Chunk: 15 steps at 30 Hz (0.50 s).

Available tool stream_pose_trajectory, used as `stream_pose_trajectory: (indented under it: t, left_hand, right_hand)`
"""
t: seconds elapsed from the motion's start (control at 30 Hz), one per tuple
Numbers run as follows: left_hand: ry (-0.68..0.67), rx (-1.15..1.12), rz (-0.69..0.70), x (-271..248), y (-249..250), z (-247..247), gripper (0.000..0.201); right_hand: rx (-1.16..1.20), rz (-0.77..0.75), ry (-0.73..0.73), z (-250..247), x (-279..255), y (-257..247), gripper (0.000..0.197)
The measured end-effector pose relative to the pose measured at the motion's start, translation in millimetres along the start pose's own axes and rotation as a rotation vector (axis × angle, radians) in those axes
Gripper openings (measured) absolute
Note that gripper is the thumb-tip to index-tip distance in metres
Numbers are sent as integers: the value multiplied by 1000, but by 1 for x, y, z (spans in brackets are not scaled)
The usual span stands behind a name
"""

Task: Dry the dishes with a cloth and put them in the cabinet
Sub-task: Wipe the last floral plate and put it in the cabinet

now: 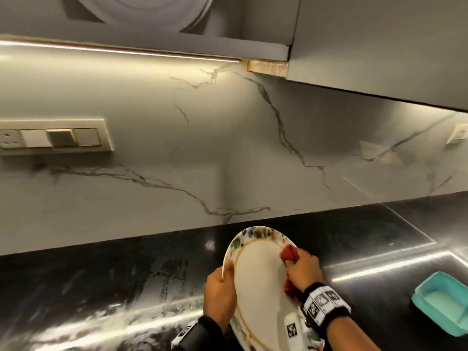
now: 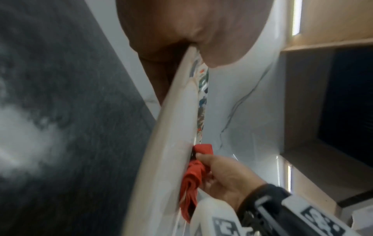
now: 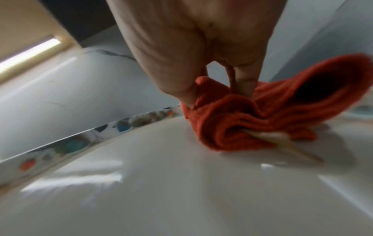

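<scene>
Above the dark counter (image 1: pixel 114 287), tilted plate (image 1: pixel 258 274) rim in left hand (image 1: pixel 219 292), right hand (image 1: pixel 304 269) clutching red cloth (image 1: pixel 290 253) near its far edge.

Black wristbands (image 1: pixel 326 306) with white square-code marker blocks on both wrists

The left hand (image 1: pixel 219 293) grips the left rim of a white plate (image 1: pixel 258 279) with a coloured patterned border, held tilted above the dark counter (image 1: pixel 106 287). The right hand (image 1: pixel 304 271) presses a bunched red cloth (image 1: pixel 290 253) against the plate's face. A teal container (image 1: pixel 442 304) sits at right, possibly in a steel sink (image 1: pixel 395 272). Overhead, a white dish (image 1: pixel 152 11) stands in the grey cabinet (image 1: pixel 253 29).
</scene>
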<state>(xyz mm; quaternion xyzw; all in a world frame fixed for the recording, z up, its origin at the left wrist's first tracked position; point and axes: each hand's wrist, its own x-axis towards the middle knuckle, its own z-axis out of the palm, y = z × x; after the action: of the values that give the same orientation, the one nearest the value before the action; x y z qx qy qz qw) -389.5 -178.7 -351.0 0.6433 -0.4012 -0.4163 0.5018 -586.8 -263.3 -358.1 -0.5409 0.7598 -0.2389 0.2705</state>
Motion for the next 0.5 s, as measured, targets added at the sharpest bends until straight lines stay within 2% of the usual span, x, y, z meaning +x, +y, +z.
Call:
stream_pose_trajectory:
  t: [0.07, 0.17, 0.3, 0.4, 0.47, 0.5]
  left_hand:
    - [23, 72, 82, -5, 10, -26, 55]
    - [81, 159, 154, -4, 23, -64, 55]
    - [181, 42, 70, 6, 18, -115, 67]
    - [273, -18, 40, 10, 23, -158, 69]
    - [290, -75, 54, 8, 31, -190, 65]
    - [273, -113, 60, 6, 35, -202, 63]
  right_hand:
    - [52, -146, -46, 17, -20, -45, 38]
    - [125, -513, -93, 39, -66, -99, 47]
    - [92, -977, -266, 68, -144, -120, 44]
    - [-24, -1095, -449, 69, -185, -97, 29]
    - [-190, -1074, -562, 60, -190, -75, 24]
    - [-304, -1049, -561, 54, -183, -64, 22]
